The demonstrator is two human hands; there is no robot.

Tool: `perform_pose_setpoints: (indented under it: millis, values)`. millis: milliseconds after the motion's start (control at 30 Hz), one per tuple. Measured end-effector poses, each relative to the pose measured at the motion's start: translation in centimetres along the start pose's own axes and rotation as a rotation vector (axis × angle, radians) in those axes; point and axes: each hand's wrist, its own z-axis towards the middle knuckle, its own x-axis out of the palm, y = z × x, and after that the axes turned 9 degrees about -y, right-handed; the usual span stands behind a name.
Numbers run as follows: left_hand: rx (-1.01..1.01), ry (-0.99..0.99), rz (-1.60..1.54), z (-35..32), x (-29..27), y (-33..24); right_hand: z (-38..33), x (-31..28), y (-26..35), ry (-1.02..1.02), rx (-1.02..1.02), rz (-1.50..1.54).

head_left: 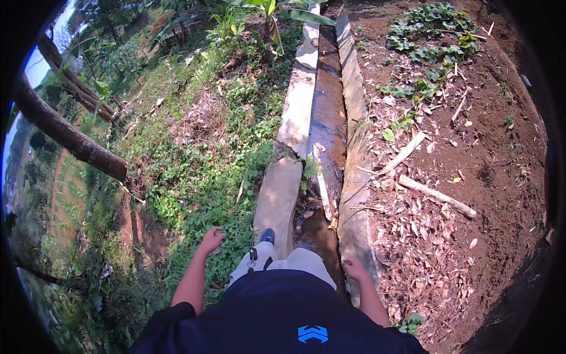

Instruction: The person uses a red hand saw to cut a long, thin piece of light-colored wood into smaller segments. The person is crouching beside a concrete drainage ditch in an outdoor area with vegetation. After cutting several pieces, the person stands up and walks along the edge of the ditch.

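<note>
My left hand [212,241] hangs out over the green undergrowth left of a narrow concrete wall [279,187]. Its fingers are loosely bent and apart, with nothing in them. Lower on the other side, my right hand [354,269] is held over the right-hand wall [352,230] of a water channel [328,112]. That hand also looks loose, and no object shows in it. One dark shoe [267,235] rests on the left wall, below my light trousers [306,260]. The other foot is hidden.
A pale stalk [322,183] lies in the channel. Right of it, brown soil [489,159] carries dry leaves, a cut log [437,196] and a leafy vine [427,35]. Leftward, a weedy slope [183,147] drops off, with a thick leaning trunk [71,134].
</note>
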Motion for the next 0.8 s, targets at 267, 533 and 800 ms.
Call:
perform_pose_setpoints:
  millis: [267, 533, 800]
  values:
    - [0.246, -0.033, -0.033, 16.3, -0.5, -23.3, 5.9, -4.6, 1.7, -0.175, 0.465, 0.180]
    - [0.079, 0.012, -0.056, 31.3, 3.1, -35.4, 26.4, -6.5, 12.3, -0.032, 0.458, 0.221]
    - [0.074, -0.029, 0.028, 45.8, 4.1, -44.9, 53.6, -17.5, 34.7, -0.090, 0.075, 0.060]
